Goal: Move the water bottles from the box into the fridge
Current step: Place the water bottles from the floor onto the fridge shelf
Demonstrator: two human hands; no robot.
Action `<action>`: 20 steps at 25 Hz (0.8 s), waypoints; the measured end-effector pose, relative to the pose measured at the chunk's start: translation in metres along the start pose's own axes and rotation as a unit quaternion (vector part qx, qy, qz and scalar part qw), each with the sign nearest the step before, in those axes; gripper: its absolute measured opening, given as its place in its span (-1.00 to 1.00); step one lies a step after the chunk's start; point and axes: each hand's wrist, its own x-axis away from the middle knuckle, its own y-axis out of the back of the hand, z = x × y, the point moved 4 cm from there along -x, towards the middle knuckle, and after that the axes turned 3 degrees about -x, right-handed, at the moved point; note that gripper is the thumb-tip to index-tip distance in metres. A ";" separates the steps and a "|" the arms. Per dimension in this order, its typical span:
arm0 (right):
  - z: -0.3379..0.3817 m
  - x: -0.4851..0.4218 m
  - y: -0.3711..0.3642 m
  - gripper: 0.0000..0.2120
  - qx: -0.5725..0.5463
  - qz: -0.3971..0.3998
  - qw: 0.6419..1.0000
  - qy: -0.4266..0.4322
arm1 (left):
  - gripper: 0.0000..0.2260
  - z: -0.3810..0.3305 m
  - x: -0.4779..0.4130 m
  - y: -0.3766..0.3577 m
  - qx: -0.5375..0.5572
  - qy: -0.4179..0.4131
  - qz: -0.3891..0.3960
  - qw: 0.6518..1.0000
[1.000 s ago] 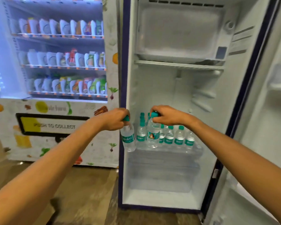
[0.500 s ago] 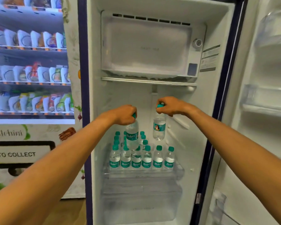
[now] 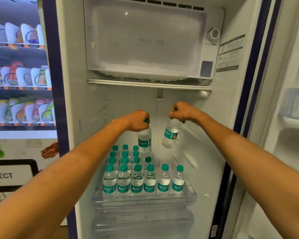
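Note:
The fridge (image 3: 193, 135) stands open in front of me. My left hand (image 3: 136, 120) grips a small clear water bottle (image 3: 144, 143) by its green cap, upright, above the back rows. My right hand (image 3: 181, 112) grips a second bottle (image 3: 170, 135) by its cap; it hangs tilted over the bare right rear of the shelf. Several green-capped bottles (image 3: 136, 180) stand in rows on the clear shelf (image 3: 145, 199), filling its left side and front row. The box is out of view.
A frosted freezer compartment (image 3: 145, 40) sits above the hands, with a white ledge (image 3: 148, 83) under it. The fridge door (image 3: 293, 118) hangs open on the right. A lit vending machine (image 3: 19, 75) stands to the left. A crisper drawer (image 3: 143, 221) lies below the shelf.
The view has closed in on the fridge. Both hands have carried their bottles deeper inside, over the shelf's back area, and the right bottle now hangs tilted.

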 end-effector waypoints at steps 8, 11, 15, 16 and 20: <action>-0.039 -0.030 -0.027 -0.90 0.065 0.025 0.997 -0.020 | -0.74 -0.013 -0.043 -0.031 0.035 -0.004 -0.008 0.999; -0.055 -0.037 -0.040 -0.83 0.081 0.015 0.996 -0.022 | -0.73 -0.018 -0.056 -0.050 0.042 -0.002 0.008 0.999; -0.076 -0.039 -0.067 -0.78 0.076 0.024 0.996 -0.038 | -0.76 -0.018 -0.067 -0.087 0.062 0.024 0.037 0.997; -0.081 -0.039 -0.074 -0.78 0.076 0.029 0.996 -0.043 | -0.76 -0.018 -0.068 -0.097 0.065 0.030 0.046 0.996; -0.098 -0.032 -0.102 -0.74 0.067 0.054 0.994 -0.071 | -0.75 -0.022 -0.068 -0.134 0.066 0.040 0.081 0.994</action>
